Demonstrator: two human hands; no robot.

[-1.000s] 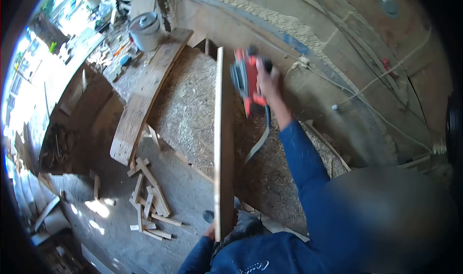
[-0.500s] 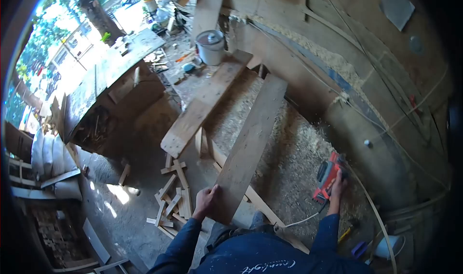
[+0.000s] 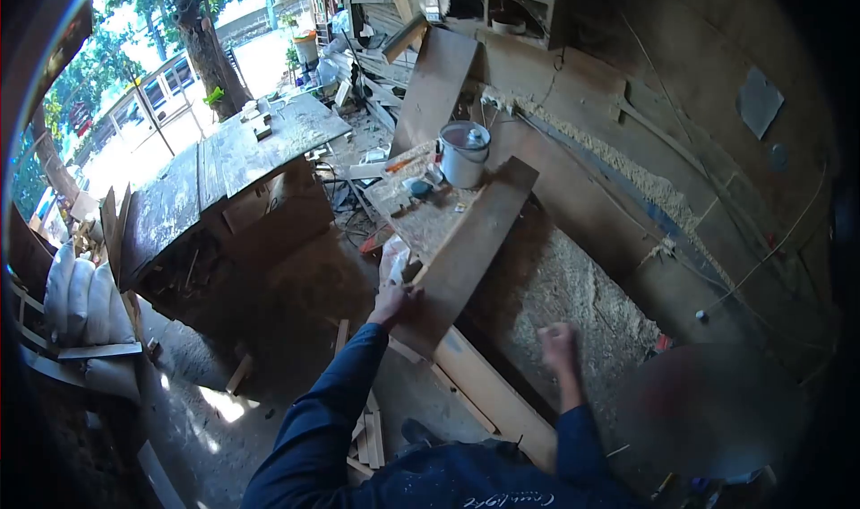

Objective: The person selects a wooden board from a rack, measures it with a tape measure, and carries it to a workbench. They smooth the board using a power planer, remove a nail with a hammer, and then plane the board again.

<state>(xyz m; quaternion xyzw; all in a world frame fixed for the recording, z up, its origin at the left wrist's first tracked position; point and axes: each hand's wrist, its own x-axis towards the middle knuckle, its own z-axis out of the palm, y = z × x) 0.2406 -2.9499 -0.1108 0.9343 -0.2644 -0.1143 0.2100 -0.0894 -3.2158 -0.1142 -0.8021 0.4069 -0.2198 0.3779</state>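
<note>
My left hand point(image 3: 392, 301) is closed on the near left edge of a long wooden plank point(image 3: 479, 258), which slopes away toward a white bucket point(image 3: 464, 155). My right hand point(image 3: 560, 343) hovers, slightly smeared, over the workbench point(image 3: 582, 280) strewn with shavings. Its fingers look curled in, and nothing shows in them. Beyond it, to the right, a small red part of the electric planer point(image 3: 663, 341) is visible; a blurred patch hides the area around it.
Left stands a large wooden table point(image 3: 215, 164) with offcuts on top. Pale wood strips point(image 3: 369, 437) lie on the floor near my feet. White sacks point(image 3: 85, 298) are stacked at far left. A wooden wall point(image 3: 573, 164) with a hanging cord borders the right.
My right hand has let go of the planer and moved left, toward the plank. My left hand and its plank have shifted farther forward. The view has tilted up.
</note>
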